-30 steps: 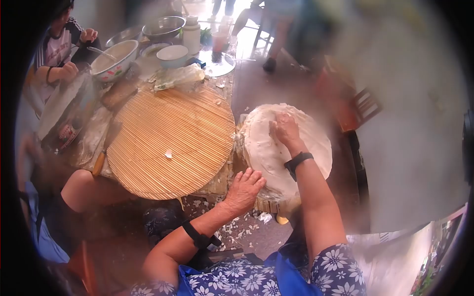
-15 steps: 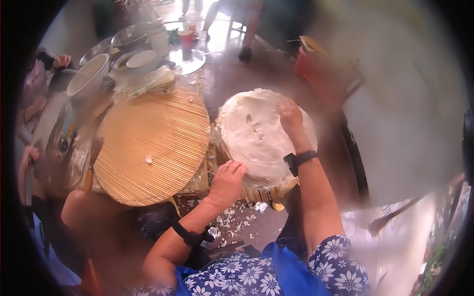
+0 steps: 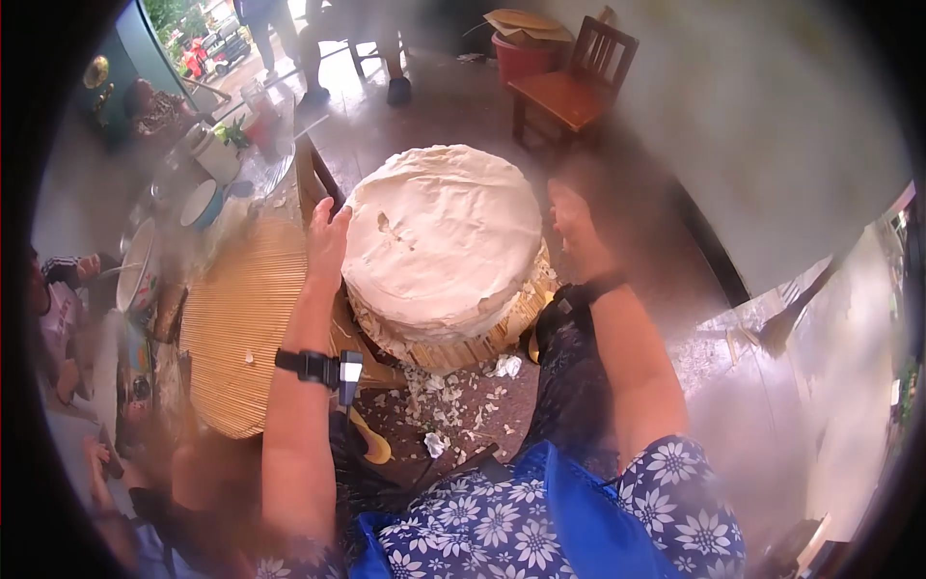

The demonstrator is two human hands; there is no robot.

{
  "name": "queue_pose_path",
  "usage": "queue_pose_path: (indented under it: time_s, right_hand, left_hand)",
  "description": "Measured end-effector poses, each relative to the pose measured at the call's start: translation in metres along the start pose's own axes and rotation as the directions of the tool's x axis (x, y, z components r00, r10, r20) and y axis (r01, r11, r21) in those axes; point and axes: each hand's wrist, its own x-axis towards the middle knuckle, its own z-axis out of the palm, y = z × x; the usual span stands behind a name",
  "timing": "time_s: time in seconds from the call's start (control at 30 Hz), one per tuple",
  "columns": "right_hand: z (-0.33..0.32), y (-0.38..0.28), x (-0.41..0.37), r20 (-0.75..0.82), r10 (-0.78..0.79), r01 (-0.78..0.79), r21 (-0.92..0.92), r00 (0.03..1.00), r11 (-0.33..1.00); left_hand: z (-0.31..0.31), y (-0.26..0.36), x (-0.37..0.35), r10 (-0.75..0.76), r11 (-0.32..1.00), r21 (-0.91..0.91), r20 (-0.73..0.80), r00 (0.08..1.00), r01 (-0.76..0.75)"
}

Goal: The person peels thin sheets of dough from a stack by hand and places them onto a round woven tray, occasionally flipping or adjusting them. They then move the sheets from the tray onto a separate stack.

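Note:
A thick, round, white dough-like slab (image 3: 439, 232) with a wrinkled top sits in front of me, a small brownish leaf-like mark on it. Beneath its edge shows a round stand of pale slats (image 3: 482, 349). At the slab's left rim is my left hand (image 3: 329, 239), fingers raised and slightly apart; whether it touches the rim is hard to tell. My right hand (image 3: 573, 217) is held beside the right rim with a narrow gap, its fingers partly blurred but loosely extended. Neither hand holds anything visible. Left of the slab lies a round slatted mat (image 3: 241, 328).
White scraps (image 3: 453, 396) litter the floor below. Bowls, such as a blue-rimmed one (image 3: 201, 205), crowd the table at left, where other people sit. A wooden chair (image 3: 574, 96) and red bucket (image 3: 526, 60) stand behind. A broom (image 3: 776, 333) is at right.
My right hand has come off the slab's top to its right side. My left hand has moved from the near edge up to the left rim. The view has shifted.

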Motion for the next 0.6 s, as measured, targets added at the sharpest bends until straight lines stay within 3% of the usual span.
queue_pose_path:
  time_s: [0.03, 0.1, 0.13, 0.17, 0.23, 0.4, 0.43, 0.5, 0.53, 0.6]
  right_hand:
    - [0.007, 0.014, 0.008, -0.078, -0.127, 0.125, -0.033, 0.989, 0.992]
    - [0.007, 0.011, -0.001, -0.004, -0.205, 0.205, -0.045, 0.979, 0.978]
    - [0.004, 0.010, 0.001, 0.033, -0.245, 0.247, -0.049, 0.969, 0.968]
    - [0.009, 0.050, 0.032, -0.044, -0.269, 0.265, -0.072, 0.962, 0.961]
    - [0.004, 0.055, 0.040, -0.012, -0.151, 0.150, -0.063, 0.988, 0.987]
    - [0.010, 0.029, 0.013, 0.018, -0.095, 0.094, 0.059, 0.995, 0.994]
    - [0.012, 0.033, 0.012, 0.031, -0.085, 0.083, 0.058, 0.996, 0.995]
    - [0.019, 0.036, 0.012, 0.067, -0.054, 0.049, 0.077, 0.996, 0.996]
    - [0.021, 0.038, 0.012, 0.088, -0.044, 0.036, 0.088, 0.995, 0.995]
    - [0.031, 0.052, 0.019, 0.096, -0.060, 0.054, 0.068, 0.994, 0.996]
  left_hand:
    - [0.002, -0.016, 0.018, -0.005, 0.997, 0.076, 0.005, 1.000, 0.004]
    - [-0.005, -0.041, 0.048, -0.016, 0.972, 0.233, -0.004, 1.000, 0.016]
    - [-0.002, -0.030, 0.043, -0.056, 0.972, 0.229, -0.017, 0.998, 0.058]
    - [0.003, -0.026, 0.044, -0.084, 0.972, 0.217, -0.019, 0.996, 0.086]
    - [0.006, -0.035, 0.056, -0.093, 0.960, 0.263, -0.021, 0.995, 0.096]
    - [0.014, -0.050, 0.084, 0.016, 0.875, 0.484, 0.016, 1.000, -0.021]
    - [0.012, -0.059, 0.087, 0.054, 0.869, 0.483, 0.130, 0.990, -0.110]
    - [0.012, -0.070, 0.093, 0.037, 0.912, 0.387, 0.248, 0.968, -0.134]
    - [0.016, -0.051, 0.087, -0.106, 0.947, 0.322, 0.299, 0.948, 0.004]
    - [0.014, -0.061, 0.092, -0.162, 0.947, 0.315, 0.280, 0.946, 0.069]
